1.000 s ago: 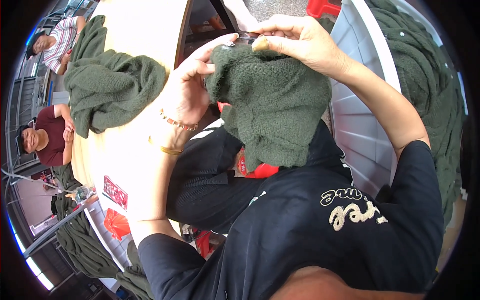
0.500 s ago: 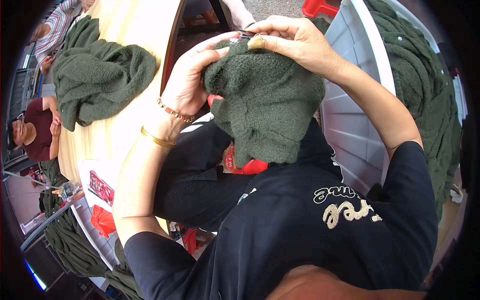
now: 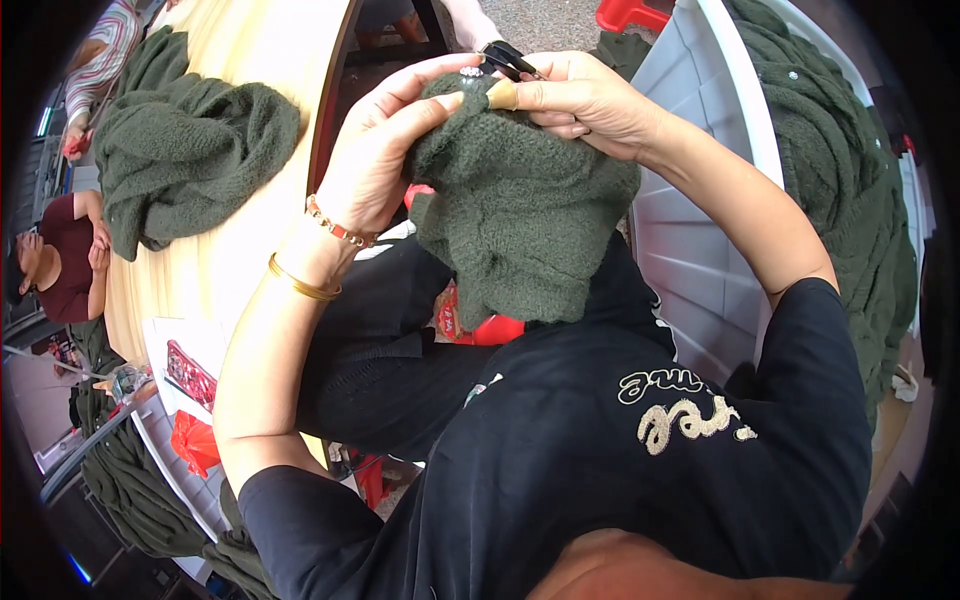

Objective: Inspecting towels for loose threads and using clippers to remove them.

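Note:
A dark green knitted garment (image 3: 530,220) hangs over my lap, its upper edge gathered between my hands. My left hand (image 3: 385,135) is closed on that edge, thumb and forefinger pinching the knit beside a sparkly, jewelled button (image 3: 471,73). My right hand (image 3: 600,105) is closed too, gripping small black thread snips (image 3: 508,60) that stick out beyond its fingers toward the button. A tan cover (image 3: 502,95) wraps my right thumb tip, which presses on the knit. Exactly where the snips' blades lie is hard to make out.
Another green garment (image 3: 200,155) lies bunched on the wooden table (image 3: 240,40) at left, near a patterned red phone-like item (image 3: 190,373) and a red plastic bag (image 3: 195,443). A grey bin (image 3: 690,200) stands at right beside piled garments (image 3: 820,150). Other people sit across the table.
The black snips now stand out clearly above the garment's edge; before, they were mostly hidden by my right fingers. My right-hand fingers have shifted down, and my left hand keeps its pinch.

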`<state>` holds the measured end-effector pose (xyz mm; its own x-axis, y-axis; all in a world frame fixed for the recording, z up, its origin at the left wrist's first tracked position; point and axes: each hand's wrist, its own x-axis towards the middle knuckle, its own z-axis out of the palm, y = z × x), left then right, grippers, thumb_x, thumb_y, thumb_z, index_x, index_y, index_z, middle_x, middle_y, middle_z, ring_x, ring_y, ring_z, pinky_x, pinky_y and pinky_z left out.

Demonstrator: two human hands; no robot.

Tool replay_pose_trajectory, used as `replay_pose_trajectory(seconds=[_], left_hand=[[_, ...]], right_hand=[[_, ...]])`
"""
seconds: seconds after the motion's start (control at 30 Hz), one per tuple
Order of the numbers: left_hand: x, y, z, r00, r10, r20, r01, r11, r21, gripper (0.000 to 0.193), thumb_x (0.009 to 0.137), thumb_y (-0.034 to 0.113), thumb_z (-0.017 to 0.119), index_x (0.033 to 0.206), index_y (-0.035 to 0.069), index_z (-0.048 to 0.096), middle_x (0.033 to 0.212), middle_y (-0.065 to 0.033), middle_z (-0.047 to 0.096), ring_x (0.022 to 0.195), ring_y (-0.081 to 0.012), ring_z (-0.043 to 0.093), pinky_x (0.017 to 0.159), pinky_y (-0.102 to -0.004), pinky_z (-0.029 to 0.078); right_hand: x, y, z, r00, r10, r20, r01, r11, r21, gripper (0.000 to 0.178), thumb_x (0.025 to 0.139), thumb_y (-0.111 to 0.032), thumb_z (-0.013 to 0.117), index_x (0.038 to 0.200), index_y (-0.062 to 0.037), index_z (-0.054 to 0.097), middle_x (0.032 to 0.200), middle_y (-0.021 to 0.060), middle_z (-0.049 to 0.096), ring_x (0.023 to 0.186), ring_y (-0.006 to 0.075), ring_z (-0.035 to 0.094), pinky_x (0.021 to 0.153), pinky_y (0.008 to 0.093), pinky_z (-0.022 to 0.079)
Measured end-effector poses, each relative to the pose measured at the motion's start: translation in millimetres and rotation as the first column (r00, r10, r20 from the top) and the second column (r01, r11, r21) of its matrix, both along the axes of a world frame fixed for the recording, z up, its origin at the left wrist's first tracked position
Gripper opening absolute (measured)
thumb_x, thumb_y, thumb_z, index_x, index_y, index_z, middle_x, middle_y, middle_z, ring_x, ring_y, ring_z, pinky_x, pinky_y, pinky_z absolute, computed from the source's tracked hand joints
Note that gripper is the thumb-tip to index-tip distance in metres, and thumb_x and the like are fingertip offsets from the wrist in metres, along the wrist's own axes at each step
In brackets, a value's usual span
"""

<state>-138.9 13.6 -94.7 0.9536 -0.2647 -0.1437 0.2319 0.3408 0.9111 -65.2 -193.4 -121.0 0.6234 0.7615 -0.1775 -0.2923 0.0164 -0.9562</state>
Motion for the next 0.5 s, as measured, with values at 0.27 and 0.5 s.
replay_pose_trajectory(seconds=[0.27,0.5], left_hand=[[-1.8,-1.7,-5.5,0.999,0.037,0.002,-0.037,0.996,0.082,0.028,0.088,0.009,0.060,0.115,0.001,0.057,0.103,-0.0025,0.063,0.092,-0.0066,0.058,0.084,-0.0215,0.048],[0.9,5.8,-8.1,0.991,0.131,0.034,-0.133,0.989,0.067,0.022,0.086,0.009,0.063,0.108,0.002,0.061,0.097,-0.0024,0.065,0.086,-0.0068,0.060,0.078,-0.0204,0.049]], right_hand=[[-0.6,-1.7,2.2,0.999,-0.027,-0.042,0.031,0.996,0.084,0.024,0.088,-0.020,0.063,0.101,-0.0010,0.059,0.062,-0.0101,0.038,0.048,-0.0031,0.027,0.040,0.0140,0.019],[9.2,-6.8,21.7,0.894,0.003,0.448,-0.013,1.000,0.020,0.040,0.090,-0.018,0.058,0.124,0.0038,0.051,0.120,0.0111,0.058,0.112,0.0156,0.054,0.099,0.0295,0.039]])
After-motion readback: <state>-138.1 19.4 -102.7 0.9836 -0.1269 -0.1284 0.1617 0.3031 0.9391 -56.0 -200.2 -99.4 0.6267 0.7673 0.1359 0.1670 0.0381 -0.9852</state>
